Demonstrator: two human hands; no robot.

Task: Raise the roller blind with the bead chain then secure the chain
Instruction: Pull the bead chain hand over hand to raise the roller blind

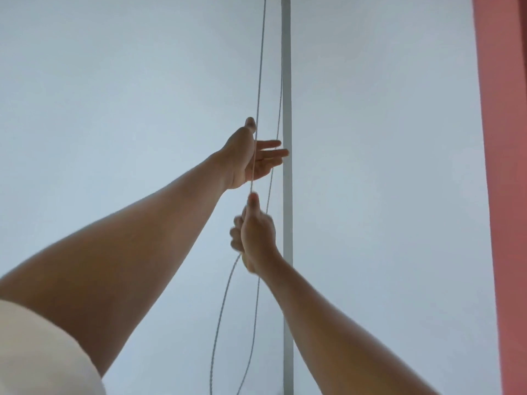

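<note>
A thin pale bead chain (260, 67) hangs in two strands in front of the white roller blind (114, 95), which fills the view. My right hand (255, 235) is clenched around the near strand, thumb pointing up. My left hand (252, 156) is higher, fingers spread apart and palm turned to the chain, with the near strand running across the palm beside the thumb. Below my right hand the two strands (225, 309) sag loosely toward the bottom edge.
A grey vertical bar (287, 81) runs the full height just right of the chain, between two blind panels. A pink wall or curtain edge (504, 166) borders the far right. A white sleeve (42, 352) shows at the bottom left.
</note>
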